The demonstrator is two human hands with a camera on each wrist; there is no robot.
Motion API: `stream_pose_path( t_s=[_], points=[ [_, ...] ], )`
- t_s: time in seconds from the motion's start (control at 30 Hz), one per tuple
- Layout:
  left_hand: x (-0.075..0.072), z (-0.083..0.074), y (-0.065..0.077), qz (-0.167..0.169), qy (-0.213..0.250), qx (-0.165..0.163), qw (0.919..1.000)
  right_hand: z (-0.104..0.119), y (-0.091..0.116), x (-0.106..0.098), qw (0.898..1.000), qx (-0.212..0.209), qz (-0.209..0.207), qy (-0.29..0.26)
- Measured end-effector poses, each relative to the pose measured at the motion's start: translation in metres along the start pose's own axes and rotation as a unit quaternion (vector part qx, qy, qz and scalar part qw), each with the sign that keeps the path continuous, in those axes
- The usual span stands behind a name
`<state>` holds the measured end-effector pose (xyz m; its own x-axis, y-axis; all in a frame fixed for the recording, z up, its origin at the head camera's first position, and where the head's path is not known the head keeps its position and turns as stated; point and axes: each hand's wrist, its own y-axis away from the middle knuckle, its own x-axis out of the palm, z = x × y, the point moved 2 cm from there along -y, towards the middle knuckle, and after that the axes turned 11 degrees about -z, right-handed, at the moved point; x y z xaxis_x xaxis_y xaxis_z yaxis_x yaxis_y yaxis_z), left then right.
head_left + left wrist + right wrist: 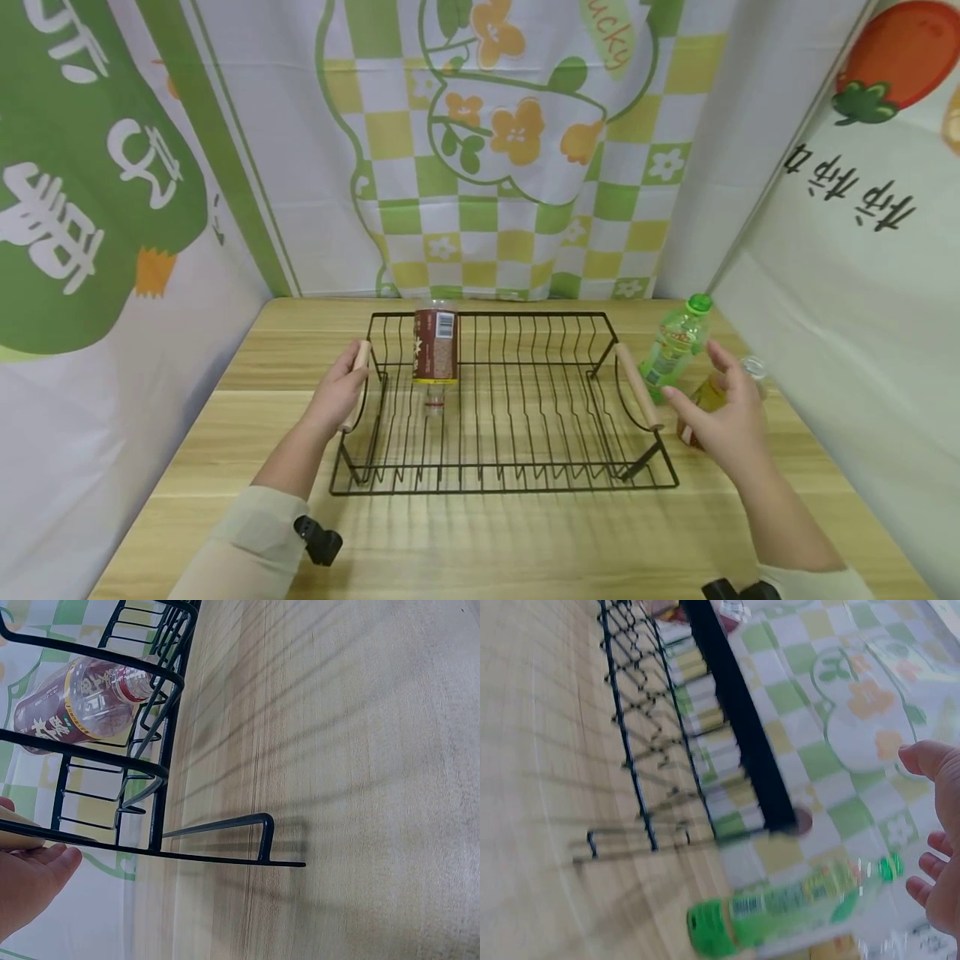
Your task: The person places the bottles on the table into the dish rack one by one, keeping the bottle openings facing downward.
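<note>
Black rack holds a maroon-labelled bottle; left hand grips the rack's handle, right hand spread.

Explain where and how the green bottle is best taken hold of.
The green bottle is probably best held round its upper body, from the right and above: it stands upright, a wooden handle close on its left, another bottle crowding its lower right.

Rack on table; bottle inside left; second bottle, third bottle right.
</note>
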<state>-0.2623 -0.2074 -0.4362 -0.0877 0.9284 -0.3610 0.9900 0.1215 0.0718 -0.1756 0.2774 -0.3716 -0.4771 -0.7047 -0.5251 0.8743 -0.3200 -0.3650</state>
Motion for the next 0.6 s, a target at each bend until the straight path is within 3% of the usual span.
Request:
stream_pose_path(
  t_s=[0.3,0.6],
  points=[
    [0.0,-0.004,0.001,0.002,-0.004,0.01,0.9999,-0.043,0.01,-0.021,0.996,0.053,-0.053,0.037],
    [-0.001,0.0,0.0,0.003,-0.001,0.006,1.0,-0.079,0.004,-0.02,0.99,0.101,-0.084,0.053]
  ],
)
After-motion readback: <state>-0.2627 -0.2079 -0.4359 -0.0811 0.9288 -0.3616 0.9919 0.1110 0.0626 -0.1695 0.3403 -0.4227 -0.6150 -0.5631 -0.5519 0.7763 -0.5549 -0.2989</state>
